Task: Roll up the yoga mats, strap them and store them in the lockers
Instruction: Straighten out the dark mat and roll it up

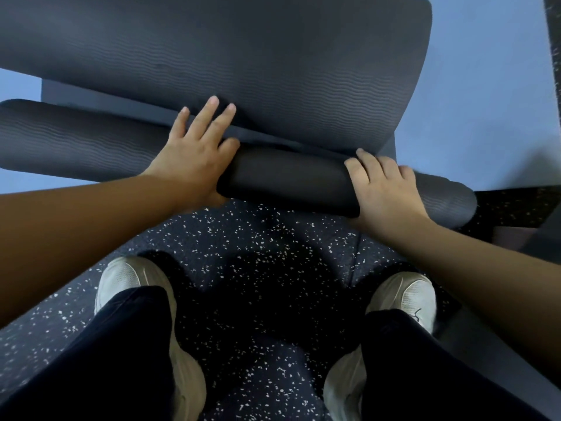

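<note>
A dark grey ribbed yoga mat lies in front of me on the floor, its far end curling upward. Its near end is wound into a long roll that runs from the left edge to the right, just ahead of my feet. My left hand presses on top of the roll left of centre, fingers stretched forward and spread onto the flat part. My right hand is cupped over the roll further right. Between my hands the roll looks smooth and darker.
Blue flooring lies under and right of the mat. Dark speckled rubber floor is under me. My white shoes and dark trousers fill the lower part of the view. A dark strip runs along the right edge.
</note>
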The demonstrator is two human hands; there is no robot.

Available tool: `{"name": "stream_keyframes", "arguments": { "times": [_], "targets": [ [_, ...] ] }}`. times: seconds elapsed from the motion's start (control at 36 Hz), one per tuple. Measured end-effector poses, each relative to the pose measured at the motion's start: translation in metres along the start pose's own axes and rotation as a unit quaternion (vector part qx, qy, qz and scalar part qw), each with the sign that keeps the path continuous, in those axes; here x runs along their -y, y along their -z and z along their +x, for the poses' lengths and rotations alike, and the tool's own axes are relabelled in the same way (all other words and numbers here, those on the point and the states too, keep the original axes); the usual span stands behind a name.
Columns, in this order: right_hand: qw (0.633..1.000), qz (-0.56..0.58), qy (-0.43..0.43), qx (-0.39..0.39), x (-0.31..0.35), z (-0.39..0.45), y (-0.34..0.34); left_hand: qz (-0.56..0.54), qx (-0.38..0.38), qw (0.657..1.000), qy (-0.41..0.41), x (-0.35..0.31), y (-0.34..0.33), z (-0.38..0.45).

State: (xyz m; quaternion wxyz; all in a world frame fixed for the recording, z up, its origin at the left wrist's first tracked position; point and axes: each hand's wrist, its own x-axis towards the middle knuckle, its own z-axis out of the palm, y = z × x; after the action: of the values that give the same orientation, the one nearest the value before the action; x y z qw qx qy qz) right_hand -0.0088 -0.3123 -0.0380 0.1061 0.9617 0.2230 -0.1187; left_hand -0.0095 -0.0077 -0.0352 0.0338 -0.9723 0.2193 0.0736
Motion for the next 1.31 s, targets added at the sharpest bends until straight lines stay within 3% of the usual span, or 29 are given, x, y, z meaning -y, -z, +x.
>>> {"name": "stream_keyframes", "arguments": {
  "times": [0.25,0.42,0.86,1.31],
  "targets": [
    [0.999,0.033,0.015,0.020,0.006,-0.037,-0.009,-0.023,-0.020,0.998,-0.053,-0.021,-0.005,-0.034],
    [0.997,0.058,0.050,0.021,0.007,-0.058,-0.017,-0.058,0.018,0.996,-0.059,-0.035,-0.010,-0.056],
    [0.988,0.040,0.062,0.137,0.008,-0.059,-0.002,-0.024,0.068,0.992,-0.102,-0.028,-0.015,-0.060],
    [0.989,0.093,0.060,0.103,0.005,-0.039,0.003,0.001,0.040,0.999,-0.033,-0.020,-0.018,-0.035]
  ]
}}
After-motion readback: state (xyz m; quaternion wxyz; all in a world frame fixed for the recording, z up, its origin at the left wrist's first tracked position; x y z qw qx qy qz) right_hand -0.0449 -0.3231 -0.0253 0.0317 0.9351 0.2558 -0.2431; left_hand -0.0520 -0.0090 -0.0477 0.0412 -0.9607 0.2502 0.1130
